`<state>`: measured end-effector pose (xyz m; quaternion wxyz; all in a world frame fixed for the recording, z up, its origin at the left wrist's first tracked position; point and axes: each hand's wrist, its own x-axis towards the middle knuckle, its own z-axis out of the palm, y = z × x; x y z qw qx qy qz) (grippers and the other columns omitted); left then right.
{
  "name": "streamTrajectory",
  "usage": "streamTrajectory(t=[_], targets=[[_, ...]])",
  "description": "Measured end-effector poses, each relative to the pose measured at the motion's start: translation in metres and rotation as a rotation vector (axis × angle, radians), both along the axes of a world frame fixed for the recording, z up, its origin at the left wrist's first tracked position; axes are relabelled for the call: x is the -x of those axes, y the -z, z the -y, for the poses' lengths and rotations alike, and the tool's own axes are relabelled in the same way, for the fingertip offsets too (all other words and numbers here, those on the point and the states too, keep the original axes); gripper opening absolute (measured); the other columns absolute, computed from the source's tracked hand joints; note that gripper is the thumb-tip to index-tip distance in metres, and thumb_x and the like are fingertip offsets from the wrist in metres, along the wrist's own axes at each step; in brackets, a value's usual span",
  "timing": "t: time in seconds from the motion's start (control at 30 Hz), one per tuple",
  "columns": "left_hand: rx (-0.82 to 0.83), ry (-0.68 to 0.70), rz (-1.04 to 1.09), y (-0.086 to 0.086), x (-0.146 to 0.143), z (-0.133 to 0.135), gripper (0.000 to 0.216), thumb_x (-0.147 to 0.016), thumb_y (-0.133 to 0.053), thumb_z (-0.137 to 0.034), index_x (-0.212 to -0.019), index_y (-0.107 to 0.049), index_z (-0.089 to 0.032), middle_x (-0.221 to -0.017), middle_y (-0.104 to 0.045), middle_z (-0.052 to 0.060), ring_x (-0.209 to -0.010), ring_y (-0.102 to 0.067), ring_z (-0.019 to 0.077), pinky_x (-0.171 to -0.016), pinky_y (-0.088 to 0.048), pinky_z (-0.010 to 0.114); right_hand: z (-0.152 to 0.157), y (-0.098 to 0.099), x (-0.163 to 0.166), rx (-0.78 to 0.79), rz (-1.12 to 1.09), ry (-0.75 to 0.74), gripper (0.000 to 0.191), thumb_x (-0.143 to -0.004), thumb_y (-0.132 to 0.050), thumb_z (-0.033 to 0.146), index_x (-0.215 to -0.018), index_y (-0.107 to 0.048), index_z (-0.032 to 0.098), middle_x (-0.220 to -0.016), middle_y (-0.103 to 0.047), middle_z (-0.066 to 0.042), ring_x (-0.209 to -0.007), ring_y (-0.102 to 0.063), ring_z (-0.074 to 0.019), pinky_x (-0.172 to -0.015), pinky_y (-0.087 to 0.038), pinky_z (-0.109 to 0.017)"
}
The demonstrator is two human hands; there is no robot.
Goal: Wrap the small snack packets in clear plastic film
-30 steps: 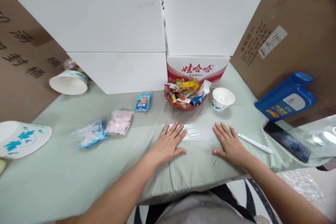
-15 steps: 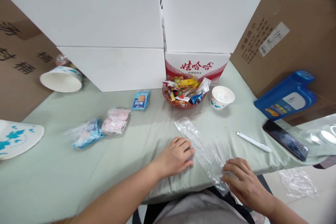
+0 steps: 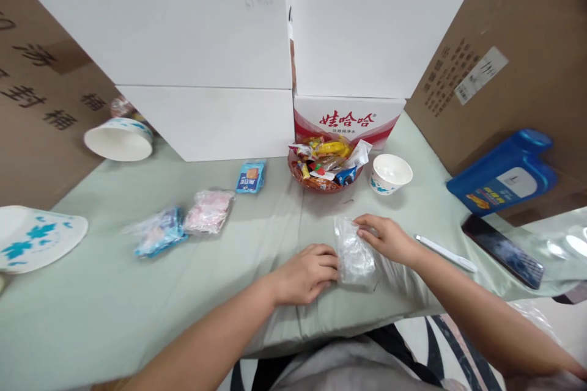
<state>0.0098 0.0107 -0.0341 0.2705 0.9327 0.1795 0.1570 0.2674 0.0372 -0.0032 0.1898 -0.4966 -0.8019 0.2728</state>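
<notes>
The clear plastic bag [image 3: 354, 255], a long strip half a second ago, now lies doubled into a short packet on the worktop [image 3: 137, 305] just in front of the snack bowl [image 3: 321, 187], with the right hand [image 3: 389, 238] pressing it with flat, open fingers and the left hand [image 3: 306, 273] curled narrow against its left edge, though I cannot tell whether it is gripping.

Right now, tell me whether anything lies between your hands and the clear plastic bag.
Nothing visible does. The left hand touches the bag at its left edge; the right hand rests fingers on its top. The pen and snack bowl lie apart.
</notes>
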Motion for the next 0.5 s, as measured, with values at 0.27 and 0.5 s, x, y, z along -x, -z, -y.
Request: streamTrajectory(t=[0.27,0.5], targets=[[0.061,0.001,0.042,0.001,0.002,-0.001,0.031,-0.080,-0.053,-0.008,-0.104,-0.065,-0.024,-0.111,-0.068,0.001,-0.115,-0.051,0.0224,-0.100,-0.042,0.038,-0.024,0.042,0.011,-0.255,0.068,0.061,0.019,-0.086,-0.057,0.020,-0.102,-0.067,0.017,-0.082,-0.067,-0.008,-0.083,-0.056,-0.0219,-0.076,-0.046,-0.034],[-0.088,-0.215,0.167,-0.004,0.000,0.003,0.034,-0.081,-0.045,-0.006,-0.111,-0.058,-0.017,-0.119,-0.060,0.011,-0.115,-0.052,0.0233,-0.098,-0.043,0.040,-0.021,0.054,0.016,-0.395,0.132,0.012,0.018,-0.092,-0.052,0.025,-0.100,-0.066,0.017,-0.086,-0.067,-0.008,-0.084,-0.053,-0.0223,-0.079,-0.042,-0.036]])
